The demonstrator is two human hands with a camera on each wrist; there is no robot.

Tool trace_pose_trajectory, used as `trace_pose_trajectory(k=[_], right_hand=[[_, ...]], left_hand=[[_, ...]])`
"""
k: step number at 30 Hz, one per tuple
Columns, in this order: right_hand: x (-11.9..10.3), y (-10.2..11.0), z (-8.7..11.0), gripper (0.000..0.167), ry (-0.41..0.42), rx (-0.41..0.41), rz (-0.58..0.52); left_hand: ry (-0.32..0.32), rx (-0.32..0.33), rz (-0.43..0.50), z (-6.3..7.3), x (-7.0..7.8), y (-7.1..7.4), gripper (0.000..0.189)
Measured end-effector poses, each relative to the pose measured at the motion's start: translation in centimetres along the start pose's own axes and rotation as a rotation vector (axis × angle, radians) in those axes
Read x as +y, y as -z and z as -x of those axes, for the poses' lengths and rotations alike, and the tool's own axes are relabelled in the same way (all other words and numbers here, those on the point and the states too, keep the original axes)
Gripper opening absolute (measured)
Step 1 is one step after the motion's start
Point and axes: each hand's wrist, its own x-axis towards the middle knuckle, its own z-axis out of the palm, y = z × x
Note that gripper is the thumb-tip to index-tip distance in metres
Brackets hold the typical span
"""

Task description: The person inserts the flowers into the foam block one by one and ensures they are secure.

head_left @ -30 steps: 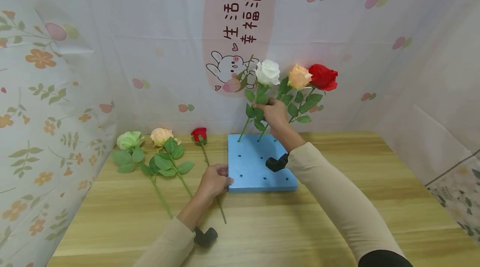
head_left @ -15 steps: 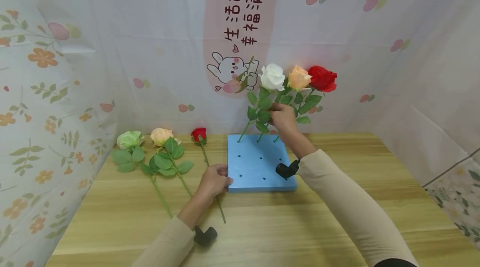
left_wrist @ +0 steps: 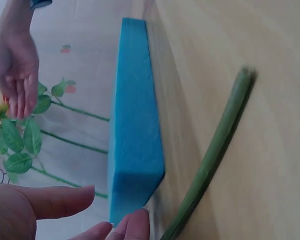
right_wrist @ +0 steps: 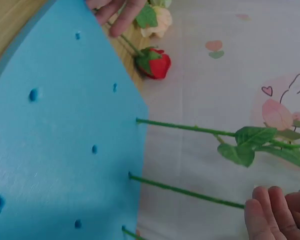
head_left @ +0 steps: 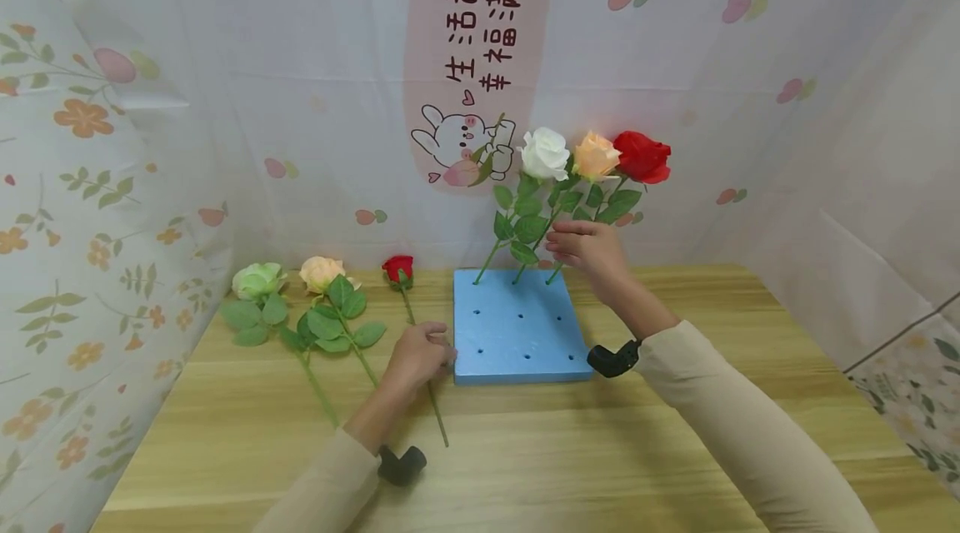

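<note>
Blue foam makes up the square, hole-pierced board [head_left: 501, 336] on the pale wood-grain tabletop [head_left: 690, 450], and three artificial roses lean up out of its back row: a full white rose [head_left: 545, 154] at the left, a peach-orange rose [head_left: 597, 156] in the middle and a large deep-red rose [head_left: 642, 156] at the right. The two rows nearer the person have bare holes.

The step in hand looks like finishing that back row. The right hand [head_left: 590, 252] hangs just beside the stems, fingers fairly straight and close together, gripping nothing. The left hand [head_left: 418, 356] is at the board's left edge, thumb and fingers apart and holding nothing; whether a fingertip touches the foam, I cannot tell.

Left of the board lie a pale green rose [head_left: 257, 281], a cream-peach rose [head_left: 322, 273] and a small red rose [head_left: 398, 269], whose stem passes under the left hand. The next move probably calls for pinching one of these stems and lining its end up with a free hole.
</note>
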Motion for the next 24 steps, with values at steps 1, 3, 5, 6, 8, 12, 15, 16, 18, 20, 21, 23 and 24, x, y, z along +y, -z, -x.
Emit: trace_pose_trajectory(k=[1,3,5,6,8,12,15,16,18,20,21,23,24], right_hand=[[0.1,0.4,0.2,0.040,-0.002,-0.006,0.010],[0.3,1.0,0.5,0.040,-0.022,-0.019,0.029],[0.4,1.6,0.9,0.039,-0.054,-0.024,0.034],[0.5,1.9,1.1,0.039,-0.074,-0.026,0.042],[0.7,2.4,1.5,0.038,-0.112,-0.033,0.062],[1.3,3.4,2.2,0.037,-0.167,-0.061,0.136],[2.0,4.0,2.7,0.036,-0.191,-0.084,0.186],[2.3,4.1,2.8,0.035,-0.199,-0.089,0.197],[2.9,4.4,3.1,0.034,-0.218,-0.105,0.208],[3.6,4.5,3.3,0.036,-0.236,-0.123,0.226],[3.9,4.5,3.4,0.037,-0.243,-0.134,0.237],[4.5,4.5,3.6,0.040,-0.266,-0.149,0.252],[4.8,4.5,3.8,0.041,-0.277,-0.157,0.261]], left_hand=[[-0.002,0.010,-0.012,0.0,0.1,0.3,0.047],[-0.003,0.036,-0.045,-0.1,0.3,0.9,0.046],[-0.007,0.068,-0.082,-0.1,0.5,1.7,0.046],[-0.008,0.081,-0.089,-0.2,0.6,2.0,0.046],[-0.009,0.115,-0.111,-0.4,0.6,2.7,0.045],[-0.007,0.174,-0.162,-0.7,0.6,3.9,0.043],[-0.003,0.216,-0.225,-0.9,0.7,4.5,0.042],[-0.005,0.230,-0.247,-0.9,0.8,4.7,0.042],[0.003,0.249,-0.283,-1.1,1.1,4.8,0.042],[0.010,0.250,-0.312,-1.3,1.3,4.9,0.042],[0.014,0.245,-0.324,-1.4,1.4,5.0,0.042],[0.022,0.238,-0.349,-1.6,1.6,5.0,0.043],[0.023,0.238,-0.364,-1.8,1.6,4.9,0.043]])
